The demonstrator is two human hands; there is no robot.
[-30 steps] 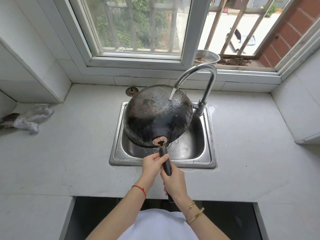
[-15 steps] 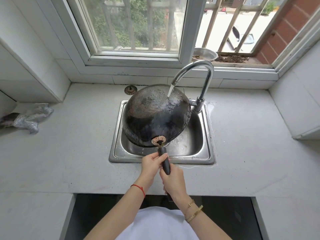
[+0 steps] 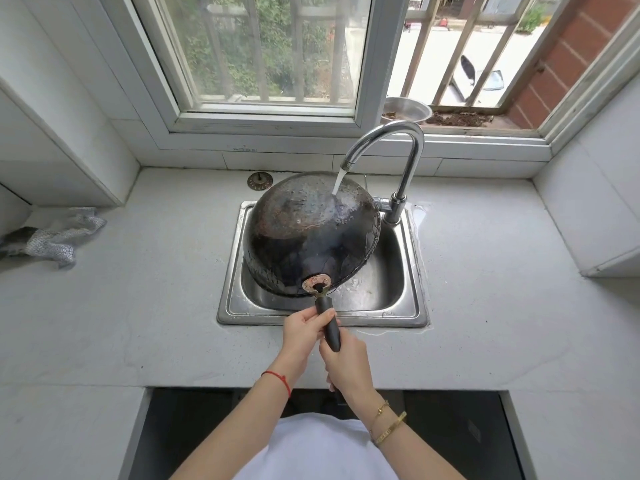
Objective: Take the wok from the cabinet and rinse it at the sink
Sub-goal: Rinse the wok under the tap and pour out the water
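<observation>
The wok is turned bottom-up over the sink, so its inside is hidden and only the dark, scorched underside shows; it also covers the sink's left half and drain. The near end of its black handle disappears behind the right hand. Both hands are wrapped closed around that one handle: the left hand grips higher up, near the riveted bracket, and the right hand clasps lower down, just behind it. One faucet arches over the sink, and a single stream of water lands on the wok's far upper side. One crumpled grey cloth lies on the table at far left, partly cut off. One round strainer plug sits behind the sink.
</observation>
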